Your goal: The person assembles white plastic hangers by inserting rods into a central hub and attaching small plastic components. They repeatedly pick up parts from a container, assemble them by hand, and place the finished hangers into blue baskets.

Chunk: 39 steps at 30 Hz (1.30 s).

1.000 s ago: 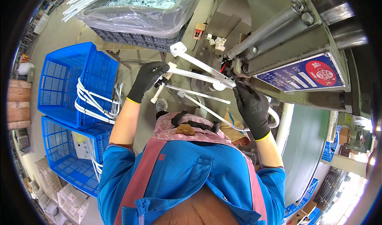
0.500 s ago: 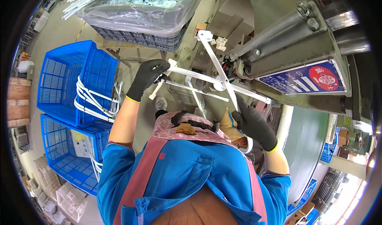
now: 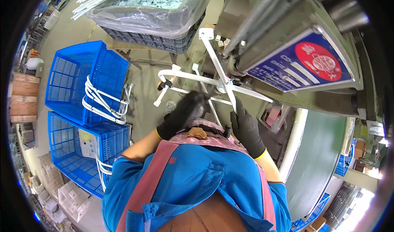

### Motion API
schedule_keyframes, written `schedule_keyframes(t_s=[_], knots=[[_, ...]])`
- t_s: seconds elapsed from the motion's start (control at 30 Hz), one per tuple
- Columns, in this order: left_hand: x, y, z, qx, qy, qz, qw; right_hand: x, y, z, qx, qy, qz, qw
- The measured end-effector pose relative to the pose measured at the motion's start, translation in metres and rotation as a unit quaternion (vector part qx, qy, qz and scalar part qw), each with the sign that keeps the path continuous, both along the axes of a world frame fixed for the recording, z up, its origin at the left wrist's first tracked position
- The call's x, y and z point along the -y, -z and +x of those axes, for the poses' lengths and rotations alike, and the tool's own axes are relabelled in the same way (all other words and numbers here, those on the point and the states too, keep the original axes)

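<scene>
A white metal tube frame (image 3: 197, 77) stretches across in front of me, its left end bent round beside a black fitting (image 3: 165, 84). Across it slants a white bar (image 3: 216, 59) with a square white end piece. My right hand (image 3: 247, 127), in a black glove, is closed on the near end of this bar. My left hand (image 3: 186, 113), gloved likewise, is near a thinner white rod (image 3: 210, 102) below the frame. Motion smears its fingers, so I cannot make out whether it grips anything. Part of the frame's right side lies under the machine's edge.
A big press-like machine (image 3: 283, 47) with a blue plate rises at the right, above a green surface (image 3: 318, 141). Two blue crates (image 3: 74, 47) with white bent tubes stand at the left. A bagged dark crate (image 3: 143, 37) of small pale parts is at the back.
My left hand has left the bent end of the frame and moved right and toward me. My right hand has shifted slightly left, staying at the slanted bar. The view has shifted too.
</scene>
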<state>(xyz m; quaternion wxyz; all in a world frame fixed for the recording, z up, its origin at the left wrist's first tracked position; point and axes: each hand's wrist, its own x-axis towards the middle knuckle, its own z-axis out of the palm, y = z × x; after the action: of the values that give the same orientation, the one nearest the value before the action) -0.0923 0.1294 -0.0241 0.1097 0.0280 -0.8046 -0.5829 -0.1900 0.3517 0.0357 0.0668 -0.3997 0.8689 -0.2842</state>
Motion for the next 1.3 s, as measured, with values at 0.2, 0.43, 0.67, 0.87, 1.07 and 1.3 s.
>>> schedule_keyframes(t_s=[0.2, 0.43, 0.67, 0.87, 1.07, 1.3], knots=[[-0.018, -0.026, 0.031, 0.076, 0.291, 0.058, 0.952, -0.002, 0.001, -0.009, 0.026, 0.015, 0.080, 0.996], [-0.014, -0.040, 0.040, 0.110, 0.329, 0.107, 0.932, -0.006, 0.017, -0.016, -0.014, -0.019, 0.024, 0.999], [-0.019, -0.078, -0.004, 0.079, 0.100, -0.129, 0.984, -0.007, 0.015, -0.021, -0.002, -0.020, 0.041, 0.999], [-0.003, -0.082, -0.074, -0.184, 0.003, -0.288, 0.940, -0.010, 0.019, -0.020, -0.013, -0.024, 0.006, 1.000], [0.013, -0.074, -0.093, -0.177, 0.106, -0.320, 0.925, -0.008, 0.008, -0.018, 0.002, -0.009, 0.034, 0.999], [0.012, -0.066, -0.085, -0.121, 0.051, -0.352, 0.927, -0.009, -0.002, -0.014, -0.063, 0.060, 0.038, 0.995]])
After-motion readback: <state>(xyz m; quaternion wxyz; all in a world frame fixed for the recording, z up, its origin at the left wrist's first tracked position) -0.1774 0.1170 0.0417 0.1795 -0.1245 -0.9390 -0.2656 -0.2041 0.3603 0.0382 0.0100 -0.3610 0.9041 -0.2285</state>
